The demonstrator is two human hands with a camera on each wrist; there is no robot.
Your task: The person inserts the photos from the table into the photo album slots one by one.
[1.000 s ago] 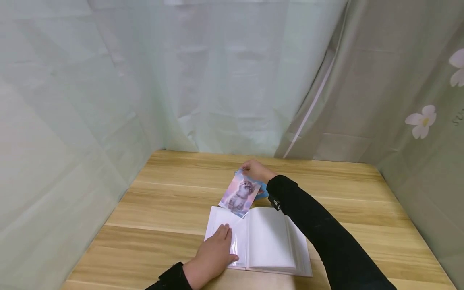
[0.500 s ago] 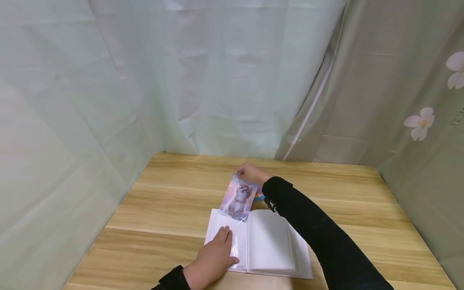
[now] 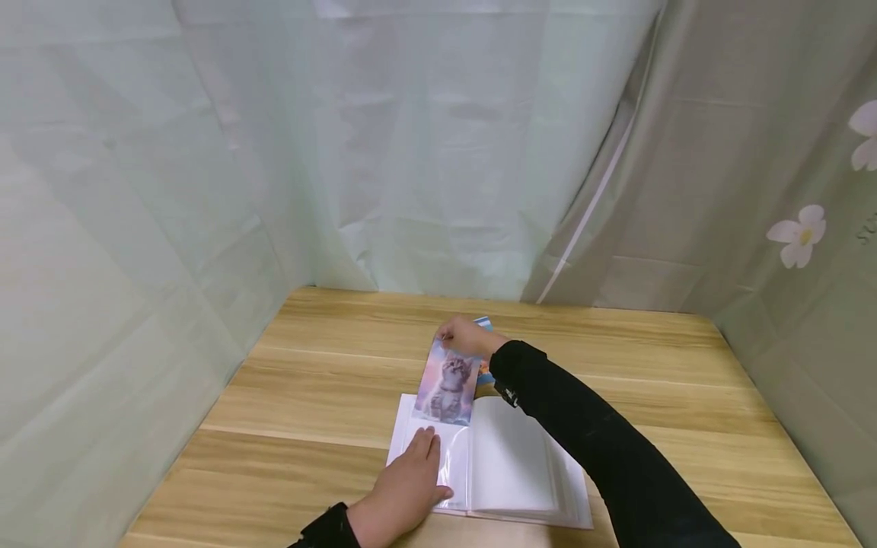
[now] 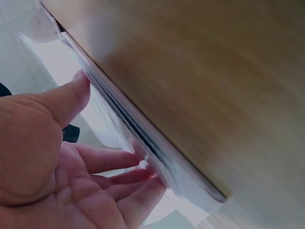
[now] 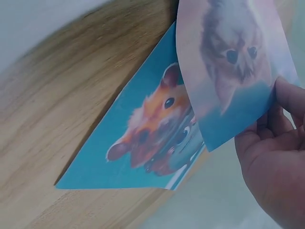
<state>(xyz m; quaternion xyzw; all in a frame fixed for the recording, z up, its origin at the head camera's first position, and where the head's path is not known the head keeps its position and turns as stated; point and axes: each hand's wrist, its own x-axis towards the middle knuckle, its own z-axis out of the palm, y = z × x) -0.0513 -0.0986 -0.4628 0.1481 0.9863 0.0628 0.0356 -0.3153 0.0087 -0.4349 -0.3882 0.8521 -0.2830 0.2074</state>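
An open photo album (image 3: 514,457) with white pages and clear sleeves lies on the table. My left hand (image 3: 406,481) rests on its left page with the fingers straight; in the left wrist view the fingertips (image 4: 155,183) touch the page. My right hand (image 3: 469,337) pinches the top edge of a kitten picture (image 3: 447,384), pink and blue. The picture's lower edge lies over the top of the left page; whether it is inside the sleeve I cannot tell. Partly under the right hand lies a blue picture (image 5: 157,129) of an orange, mouse-like animal.
The wooden table (image 3: 308,396) extends around the album on all sides. Pale curtains (image 3: 438,152) hang behind its far edge and along both sides, with white flowers (image 3: 797,236) printed on the right one.
My right hand has drawn the kitten picture left and slightly toward me, turning it straighter, so that it lines up with the left page. The left hand has stayed in place.
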